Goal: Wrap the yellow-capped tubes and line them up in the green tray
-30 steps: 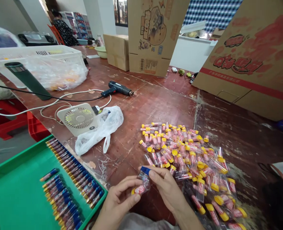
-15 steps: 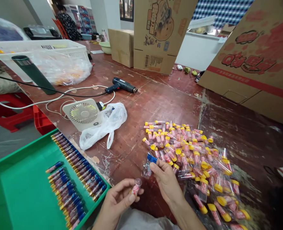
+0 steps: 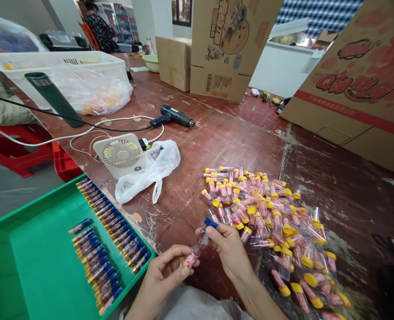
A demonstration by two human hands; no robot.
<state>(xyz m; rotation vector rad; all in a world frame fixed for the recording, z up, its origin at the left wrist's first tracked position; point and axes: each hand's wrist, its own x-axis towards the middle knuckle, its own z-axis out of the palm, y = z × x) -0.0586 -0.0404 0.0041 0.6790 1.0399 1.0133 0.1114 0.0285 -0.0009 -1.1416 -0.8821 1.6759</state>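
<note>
My left hand [image 3: 170,273] holds a small clear tube [image 3: 190,258] with a pink-and-white roll inside, its clear rounded end tilted up to the right. Between the thumb and fingers of my right hand [image 3: 228,249] is a clear plastic sleeve [image 3: 204,233] with a blue top. The sleeve's lower edge is right by the tube's end; whether they touch I cannot tell. To the right lies a loose heap of yellow-capped tubes [image 3: 260,211]. Blue-topped tubes [image 3: 97,266] lie in rows inside the green tray [image 3: 33,266] on the left.
A heat gun [image 3: 173,116], a small fan [image 3: 121,153] and a white plastic bag [image 3: 150,173] lie on the red table [image 3: 216,133]. Behind are a dark green cylinder [image 3: 53,98], a white basket [image 3: 117,66] and cardboard boxes [image 3: 226,49]. Another person's arm shows at far left.
The sleeve and the tube have come closer together. My right hand has turned the sleeve's lower end toward the tube, and the sleeve looks narrower. The view has shifted slightly.
</note>
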